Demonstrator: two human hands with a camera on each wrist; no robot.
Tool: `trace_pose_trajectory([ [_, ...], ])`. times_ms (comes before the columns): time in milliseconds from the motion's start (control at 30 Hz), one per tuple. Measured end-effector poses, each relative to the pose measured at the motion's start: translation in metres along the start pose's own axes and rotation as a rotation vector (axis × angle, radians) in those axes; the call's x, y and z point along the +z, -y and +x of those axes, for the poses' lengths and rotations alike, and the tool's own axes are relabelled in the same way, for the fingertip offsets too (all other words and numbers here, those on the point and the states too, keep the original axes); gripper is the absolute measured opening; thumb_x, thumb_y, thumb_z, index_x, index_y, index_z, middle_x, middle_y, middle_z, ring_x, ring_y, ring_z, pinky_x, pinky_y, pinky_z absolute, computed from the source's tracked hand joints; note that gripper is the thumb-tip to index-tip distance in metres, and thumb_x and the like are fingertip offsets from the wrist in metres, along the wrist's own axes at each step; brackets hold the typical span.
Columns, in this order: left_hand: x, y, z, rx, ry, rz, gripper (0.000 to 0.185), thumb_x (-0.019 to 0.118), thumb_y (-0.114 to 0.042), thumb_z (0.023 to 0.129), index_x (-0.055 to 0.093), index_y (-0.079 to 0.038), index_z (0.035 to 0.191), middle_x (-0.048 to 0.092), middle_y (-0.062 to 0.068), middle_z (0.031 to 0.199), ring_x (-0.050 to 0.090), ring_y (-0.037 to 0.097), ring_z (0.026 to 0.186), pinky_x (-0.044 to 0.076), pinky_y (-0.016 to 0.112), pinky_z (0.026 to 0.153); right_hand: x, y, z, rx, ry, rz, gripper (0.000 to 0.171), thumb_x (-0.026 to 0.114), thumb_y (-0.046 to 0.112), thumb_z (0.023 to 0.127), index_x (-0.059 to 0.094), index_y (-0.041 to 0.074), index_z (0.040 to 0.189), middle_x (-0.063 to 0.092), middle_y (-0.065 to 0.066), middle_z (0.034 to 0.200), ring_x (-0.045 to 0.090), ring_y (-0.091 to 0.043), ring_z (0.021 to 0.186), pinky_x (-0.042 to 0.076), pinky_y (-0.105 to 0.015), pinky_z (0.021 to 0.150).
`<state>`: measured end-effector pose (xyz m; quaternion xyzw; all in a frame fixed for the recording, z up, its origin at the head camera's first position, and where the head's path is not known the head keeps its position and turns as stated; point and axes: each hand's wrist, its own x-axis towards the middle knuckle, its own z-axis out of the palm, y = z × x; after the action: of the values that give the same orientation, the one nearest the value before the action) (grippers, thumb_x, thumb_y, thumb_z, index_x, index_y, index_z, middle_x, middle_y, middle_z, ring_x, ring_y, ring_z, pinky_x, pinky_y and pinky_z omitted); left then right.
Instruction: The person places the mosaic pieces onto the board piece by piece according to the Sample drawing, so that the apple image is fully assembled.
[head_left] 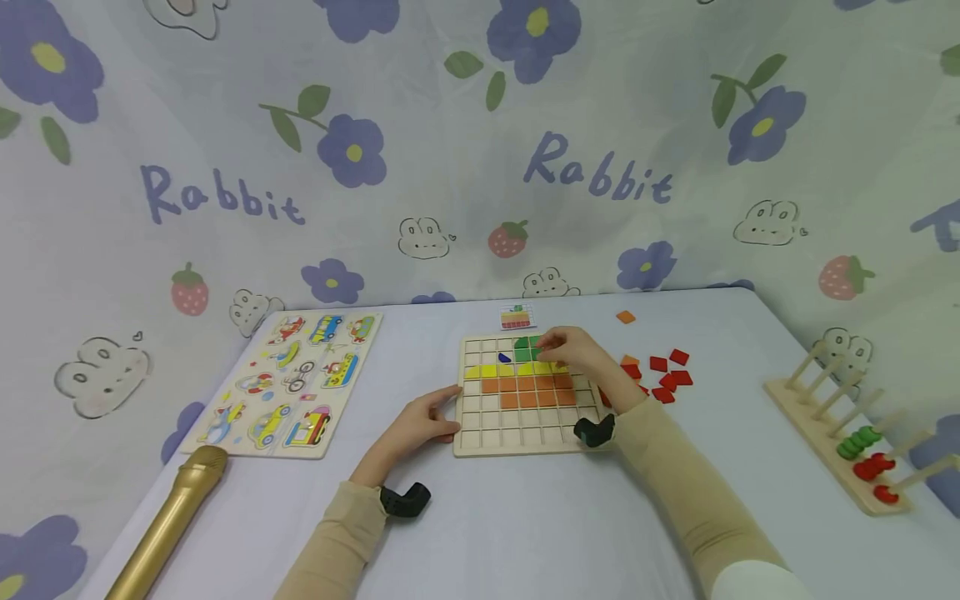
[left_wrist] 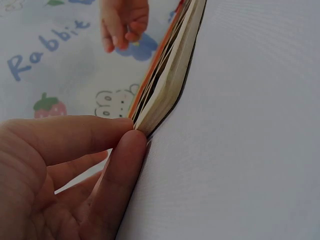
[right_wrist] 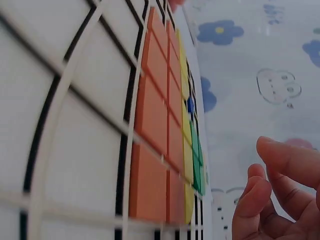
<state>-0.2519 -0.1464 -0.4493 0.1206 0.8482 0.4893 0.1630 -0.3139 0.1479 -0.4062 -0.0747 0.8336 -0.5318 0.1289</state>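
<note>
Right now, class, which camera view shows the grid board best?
The head view: the whole grid board with its green, yellow and orange tiles. The left wrist view shows only its edge by the left hand; the right wrist view shows a slanted close-up.

Printed cloth (head_left: 480,150) hanging as backdrop behind table (head_left: 525,517), showing purple flowers, strawberries, rabbit outlines, "Rabbit" lettering. Table wearing plain pale lilac cover. Soft, even light falling across whole scene, casting only faint shadows.
</note>
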Motion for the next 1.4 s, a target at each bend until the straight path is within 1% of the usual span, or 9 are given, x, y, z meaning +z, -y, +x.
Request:
trace_pose_trajectory([
  [133,0.0,-0.004,-0.002,-0.009,-0.005,-0.002,0.065,0.07,-0.01,0.08,0.041,-0.005,0.139,0.055,0.006,0.062,0.056,0.012,0.056,0.047,0.027,0.059,-0.029,-0.016,-0.012,0.07,-0.08,-0.025,0.031,0.062,0.011,0.087,0.056,-0.004,0.114,0.057,-0.011,0.098,0.054,-0.025,0.087,0.048,-0.031,0.075],
  [367,-0.003,-0.031,-0.018,0.006,0.035,-0.013,0.063,0.065,-0.005,0.083,0.038,0.002,0.139,0.056,0.01,0.064,0.058,0.014,0.06,0.05,0.03,0.065,-0.068,-0.043,-0.037,0.202,-0.228,-0.056,0.035,0.061,0.016,0.088,0.056,-0.001,0.119,0.058,-0.015,0.111,0.052,-0.019,0.084,0.045,-0.027,0.073],
  [467,-0.004,-0.029,-0.017,0.009,0.029,-0.009,0.063,0.066,-0.006,0.082,0.038,0.0,0.139,0.056,0.01,0.064,0.058,0.014,0.059,0.049,0.029,0.064,-0.075,-0.049,-0.043,0.226,-0.26,-0.069,0.041,0.061,0.016,0.088,0.054,-0.004,0.123,0.057,-0.016,0.108,0.051,-0.019,0.08,0.044,-0.026,0.07],
  [633,-0.002,-0.013,-0.009,0.003,0.023,-0.02,0.065,0.068,-0.01,0.082,0.039,-0.003,0.14,0.055,0.006,0.063,0.058,0.014,0.058,0.049,0.027,0.062,-0.079,-0.056,-0.048,0.292,-0.27,-0.225,0.051,0.066,0.021,0.083,0.053,-0.006,0.124,0.054,-0.023,0.115,0.053,-0.023,0.084,0.046,-0.027,0.068],
  [733,-0.003,-0.023,-0.015,0.007,0.035,-0.029,0.065,0.067,-0.007,0.082,0.038,-0.001,0.139,0.054,0.005,0.061,0.058,0.013,0.059,0.049,0.027,0.063,-0.078,-0.06,-0.049,0.312,-0.261,-0.266,0.051,0.068,0.021,0.081,0.054,-0.006,0.121,0.056,-0.023,0.112,0.056,-0.02,0.078,0.047,-0.026,0.064],
  [967,-0.004,-0.032,-0.019,0.015,0.042,-0.015,0.063,0.066,-0.006,0.082,0.038,0.001,0.139,0.054,0.006,0.061,0.058,0.012,0.059,0.05,0.026,0.063,-0.078,-0.06,-0.051,0.279,-0.258,-0.225,0.039,0.061,0.016,0.083,0.053,-0.006,0.115,0.056,-0.02,0.102,0.055,-0.019,0.074,0.047,-0.027,0.062],
  [1200,-0.001,-0.006,-0.005,0.021,0.023,-0.007,0.065,0.068,-0.009,0.082,0.038,-0.001,0.139,0.055,0.008,0.063,0.057,0.013,0.057,0.048,0.026,0.06,-0.078,-0.063,-0.047,0.284,-0.316,-0.082,0.036,0.053,0.014,0.087,0.052,-0.004,0.119,0.057,-0.017,0.101,0.054,-0.019,0.075,0.048,-0.027,0.061],
  [1267,0.0,0.001,-0.001,0.017,0.017,-0.004,0.066,0.069,-0.011,0.081,0.039,-0.004,0.139,0.055,0.006,0.063,0.057,0.012,0.057,0.048,0.025,0.06,-0.079,-0.062,-0.046,0.303,-0.335,-0.024,0.038,0.052,0.016,0.088,0.051,-0.002,0.122,0.055,-0.017,0.106,0.052,-0.022,0.081,0.048,-0.03,0.065],
  [1400,0.0,0.004,0.001,0.015,0.014,0.002,0.066,0.07,-0.016,0.08,0.041,-0.008,0.139,0.056,0.004,0.063,0.057,0.012,0.057,0.046,0.024,0.06,-0.079,-0.056,-0.046,0.324,-0.347,0.062,0.042,0.051,0.02,0.09,0.049,0.001,0.128,0.051,-0.02,0.121,0.046,-0.031,0.105,0.041,-0.042,0.088],
])
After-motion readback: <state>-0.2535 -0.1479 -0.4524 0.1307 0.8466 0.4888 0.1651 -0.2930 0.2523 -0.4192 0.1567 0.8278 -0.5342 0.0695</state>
